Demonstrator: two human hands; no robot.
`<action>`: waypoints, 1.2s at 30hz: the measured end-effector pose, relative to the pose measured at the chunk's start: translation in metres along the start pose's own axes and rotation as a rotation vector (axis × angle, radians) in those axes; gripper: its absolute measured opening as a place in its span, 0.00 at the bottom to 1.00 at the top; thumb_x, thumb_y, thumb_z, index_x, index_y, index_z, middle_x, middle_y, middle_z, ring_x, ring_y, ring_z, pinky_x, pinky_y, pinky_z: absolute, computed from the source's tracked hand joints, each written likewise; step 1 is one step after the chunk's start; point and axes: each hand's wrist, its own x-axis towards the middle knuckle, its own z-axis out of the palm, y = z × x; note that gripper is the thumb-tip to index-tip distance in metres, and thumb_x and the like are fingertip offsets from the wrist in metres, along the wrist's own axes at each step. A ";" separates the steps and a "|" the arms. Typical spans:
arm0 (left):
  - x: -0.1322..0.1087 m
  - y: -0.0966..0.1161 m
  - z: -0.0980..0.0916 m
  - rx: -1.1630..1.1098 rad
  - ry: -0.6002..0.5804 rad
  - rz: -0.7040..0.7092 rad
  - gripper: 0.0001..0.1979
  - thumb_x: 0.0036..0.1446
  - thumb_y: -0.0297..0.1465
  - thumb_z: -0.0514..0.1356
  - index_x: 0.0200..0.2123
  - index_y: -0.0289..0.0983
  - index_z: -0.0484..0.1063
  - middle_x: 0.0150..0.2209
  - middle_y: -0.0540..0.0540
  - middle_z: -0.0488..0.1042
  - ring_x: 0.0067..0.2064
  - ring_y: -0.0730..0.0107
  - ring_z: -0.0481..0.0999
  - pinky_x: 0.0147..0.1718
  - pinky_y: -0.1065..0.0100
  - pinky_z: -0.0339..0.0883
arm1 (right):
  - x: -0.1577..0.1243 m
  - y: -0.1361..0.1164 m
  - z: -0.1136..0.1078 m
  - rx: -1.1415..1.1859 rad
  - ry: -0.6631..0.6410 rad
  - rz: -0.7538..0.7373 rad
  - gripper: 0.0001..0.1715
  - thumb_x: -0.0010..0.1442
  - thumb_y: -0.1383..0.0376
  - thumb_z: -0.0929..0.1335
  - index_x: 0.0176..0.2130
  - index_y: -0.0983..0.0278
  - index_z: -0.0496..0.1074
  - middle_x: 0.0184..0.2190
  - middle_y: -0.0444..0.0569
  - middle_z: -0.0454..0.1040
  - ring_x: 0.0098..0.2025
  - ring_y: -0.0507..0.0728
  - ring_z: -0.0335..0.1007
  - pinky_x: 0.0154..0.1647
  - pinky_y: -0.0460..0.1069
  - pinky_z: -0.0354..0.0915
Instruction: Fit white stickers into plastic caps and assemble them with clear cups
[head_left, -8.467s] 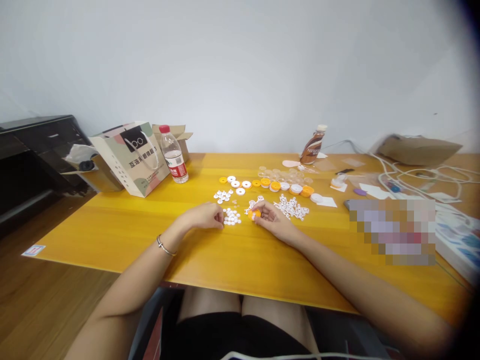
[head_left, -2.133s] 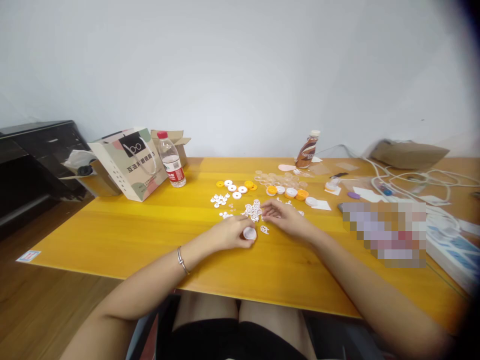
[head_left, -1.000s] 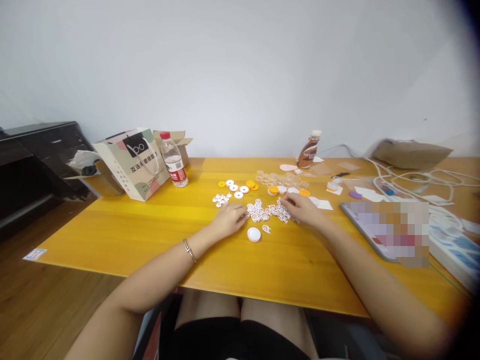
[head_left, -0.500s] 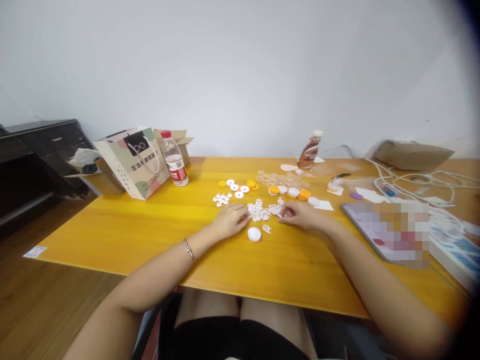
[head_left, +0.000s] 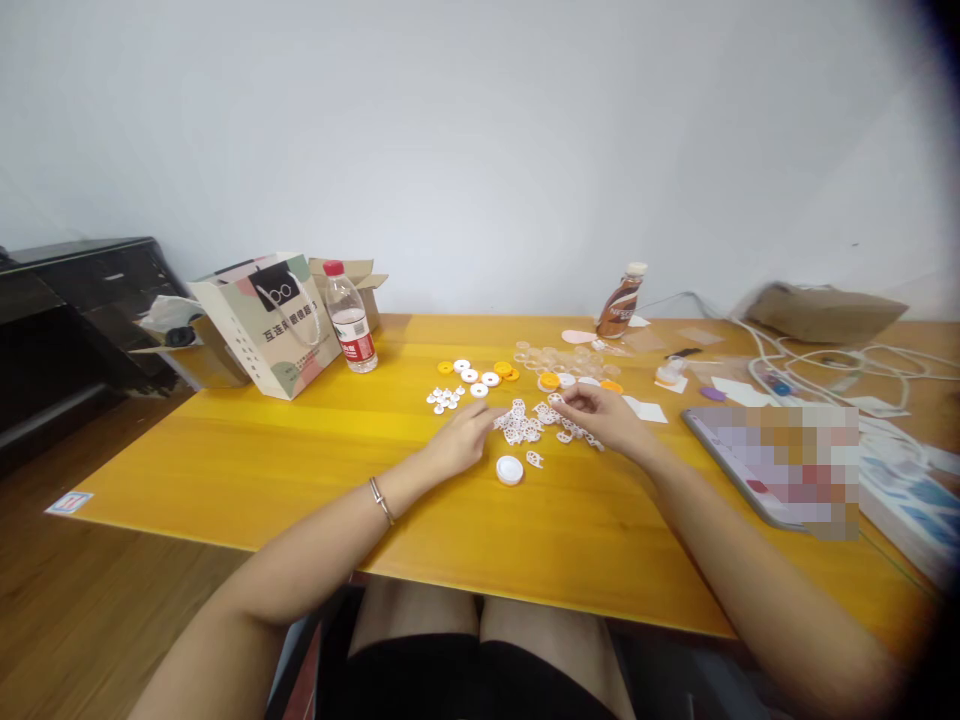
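Note:
My left hand [head_left: 459,441] rests at the left edge of a pile of small white openwork plastic pieces [head_left: 517,425], index finger stretched out to touch it, nothing visible in its grasp. On the pile's right side, my right hand [head_left: 602,413] is closed, with a white openwork piece [head_left: 555,398] at its fingertips. More such pieces [head_left: 577,434] lie beneath that hand. A round white cap-like part [head_left: 509,470] and one loose openwork piece [head_left: 534,459] lie nearer me. Behind the hands are small white pronged parts [head_left: 445,399], white rings [head_left: 490,379] and yellow rings [head_left: 503,369].
Clear plastic rings [head_left: 551,360] and a brown drink bottle [head_left: 621,302] stand farther back. A water bottle [head_left: 350,325] and paper bag [head_left: 277,340] are left. To the right lie a phone [head_left: 750,480], partly blurred out, and white cables [head_left: 780,350].
My right hand has lifted and shifted slightly away from me, uncovering openwork pieces now spread to the right beneath it. My left index finger has straightened toward the pile.

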 end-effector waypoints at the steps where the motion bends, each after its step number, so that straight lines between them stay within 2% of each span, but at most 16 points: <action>1: 0.000 0.000 0.000 0.004 0.000 0.005 0.17 0.56 0.22 0.47 0.47 0.35 0.65 0.37 0.42 0.68 0.39 0.67 0.68 0.40 0.65 0.64 | 0.001 -0.002 0.004 0.091 0.000 0.026 0.17 0.47 0.52 0.68 0.27 0.63 0.65 0.21 0.43 0.69 0.23 0.51 0.64 0.24 0.46 0.60; 3: 0.001 0.001 -0.001 -0.005 0.006 0.003 0.14 0.56 0.23 0.48 0.43 0.34 0.68 0.36 0.42 0.68 0.37 0.68 0.68 0.39 0.66 0.64 | 0.003 -0.008 0.015 0.276 0.001 0.060 0.17 0.44 0.54 0.70 0.27 0.63 0.64 0.23 0.43 0.71 0.26 0.52 0.68 0.28 0.47 0.63; 7: 0.002 -0.002 -0.003 -0.076 0.024 -0.063 0.09 0.55 0.26 0.51 0.38 0.35 0.69 0.33 0.46 0.70 0.32 0.72 0.69 0.35 0.69 0.65 | 0.009 -0.020 0.042 0.559 -0.082 0.133 0.17 0.42 0.58 0.72 0.28 0.63 0.64 0.24 0.44 0.74 0.28 0.52 0.71 0.33 0.49 0.67; 12: 0.003 -0.008 -0.004 -0.248 0.092 -0.148 0.07 0.53 0.27 0.55 0.36 0.35 0.69 0.33 0.46 0.73 0.34 0.72 0.72 0.35 0.70 0.66 | 0.003 -0.019 0.064 0.734 -0.083 0.227 0.12 0.45 0.61 0.71 0.31 0.63 0.70 0.28 0.47 0.76 0.32 0.53 0.73 0.39 0.48 0.68; 16: 0.005 -0.004 -0.003 -0.374 0.114 -0.169 0.07 0.53 0.28 0.56 0.37 0.34 0.69 0.31 0.47 0.75 0.33 0.73 0.73 0.34 0.71 0.67 | -0.005 -0.010 0.065 0.740 -0.061 0.228 0.11 0.46 0.60 0.70 0.31 0.64 0.74 0.31 0.47 0.77 0.33 0.53 0.72 0.39 0.48 0.67; 22: 0.006 0.007 -0.003 -0.422 0.180 -0.128 0.08 0.54 0.30 0.56 0.38 0.35 0.70 0.33 0.46 0.75 0.35 0.71 0.73 0.38 0.69 0.67 | -0.006 -0.007 0.066 0.600 -0.031 0.185 0.16 0.46 0.56 0.69 0.30 0.66 0.75 0.23 0.45 0.74 0.26 0.51 0.68 0.32 0.48 0.66; 30: 0.006 0.003 -0.004 -0.319 0.261 -0.102 0.07 0.54 0.30 0.56 0.36 0.35 0.70 0.33 0.47 0.70 0.34 0.73 0.71 0.36 0.70 0.66 | -0.013 -0.018 0.070 0.834 -0.143 0.264 0.07 0.45 0.62 0.72 0.26 0.64 0.76 0.28 0.48 0.77 0.33 0.52 0.72 0.43 0.48 0.67; 36: 0.005 0.006 -0.005 -0.349 0.261 0.002 0.07 0.55 0.29 0.55 0.37 0.34 0.69 0.33 0.45 0.70 0.35 0.73 0.70 0.37 0.70 0.66 | -0.013 -0.017 0.070 0.849 -0.141 0.290 0.07 0.45 0.62 0.72 0.26 0.64 0.76 0.29 0.48 0.77 0.34 0.53 0.73 0.47 0.50 0.67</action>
